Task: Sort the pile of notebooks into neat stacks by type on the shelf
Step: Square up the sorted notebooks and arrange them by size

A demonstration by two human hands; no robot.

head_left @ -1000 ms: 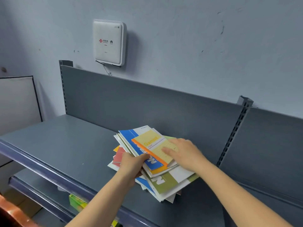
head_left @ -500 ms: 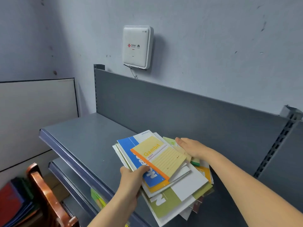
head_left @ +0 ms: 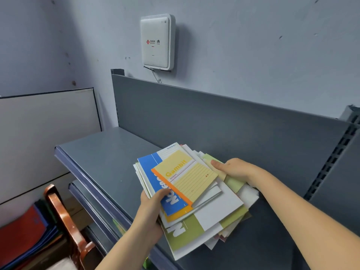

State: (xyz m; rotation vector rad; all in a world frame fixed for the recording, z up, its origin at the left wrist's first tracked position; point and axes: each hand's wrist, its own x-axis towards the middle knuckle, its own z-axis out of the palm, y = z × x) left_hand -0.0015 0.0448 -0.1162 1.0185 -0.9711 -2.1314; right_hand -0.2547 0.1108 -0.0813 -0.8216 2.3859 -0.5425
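A messy pile of notebooks (head_left: 212, 215) lies near the front edge of the grey shelf (head_left: 109, 158). On top is a small yellow notebook with an orange spine (head_left: 185, 178), over a blue and white notebook (head_left: 153, 172) and a larger green and white one (head_left: 187, 234). My left hand (head_left: 153, 207) grips the pile's near left edge, thumb on the blue cover. My right hand (head_left: 237, 170) holds the pile's far right side, fingers on a pale green notebook (head_left: 233, 184). The lower notebooks are mostly hidden.
The shelf's upright back panel (head_left: 214, 123) stands close behind the pile. A white wall box (head_left: 156, 41) hangs above. A lower shelf (head_left: 87, 201), a wooden chair back (head_left: 64, 221) and red and blue folders (head_left: 25, 234) are at lower left. Bare shelf surface lies left of the pile.
My right hand left the top of the yellow notebook and went to the pile's right side. The top notebooks have shifted. The view has swung left.
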